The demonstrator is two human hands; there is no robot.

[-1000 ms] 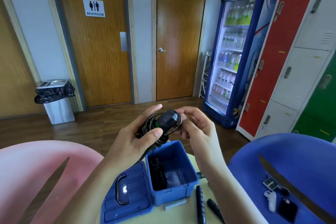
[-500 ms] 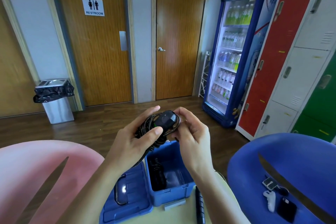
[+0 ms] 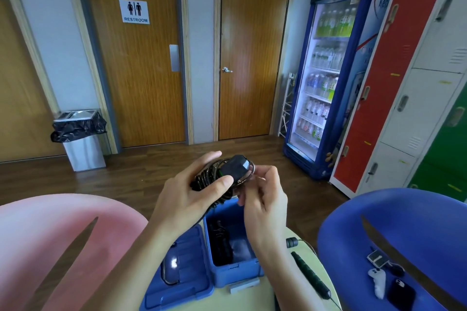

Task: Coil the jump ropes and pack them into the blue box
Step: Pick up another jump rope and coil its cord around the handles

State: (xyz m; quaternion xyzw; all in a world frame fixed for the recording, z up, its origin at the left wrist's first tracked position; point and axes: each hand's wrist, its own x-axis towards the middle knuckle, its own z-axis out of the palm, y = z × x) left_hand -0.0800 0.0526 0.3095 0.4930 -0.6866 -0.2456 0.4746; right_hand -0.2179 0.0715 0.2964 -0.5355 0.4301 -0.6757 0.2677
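Observation:
My left hand [image 3: 187, 199] grips a coiled black jump rope [image 3: 227, 173] with a faceted black handle end on top, held above the open blue box [image 3: 235, 272]. My right hand [image 3: 262, 199] pinches the thin cable loop at the coil's right side. The box stands on a pale table, its lid [image 3: 177, 283] flipped open to the left. Inside it lies another dark coiled rope [image 3: 221, 242]. A third rope's black handle [image 3: 310, 275] rests on the table to the right of the box, with a small black end piece [image 3: 292, 242] beside it.
A pink chair [image 3: 50, 247] is at my left and a blue chair [image 3: 404, 235] at my right, holding a phone [image 3: 401, 294] and small gadgets. Further off are a bin [image 3: 80, 139], two wooden doors, a drinks fridge [image 3: 326, 78] and lockers.
My right hand has slid lower along the coil's right side, now pinching the cable loop. The left hand keeps the coil in about the same place.

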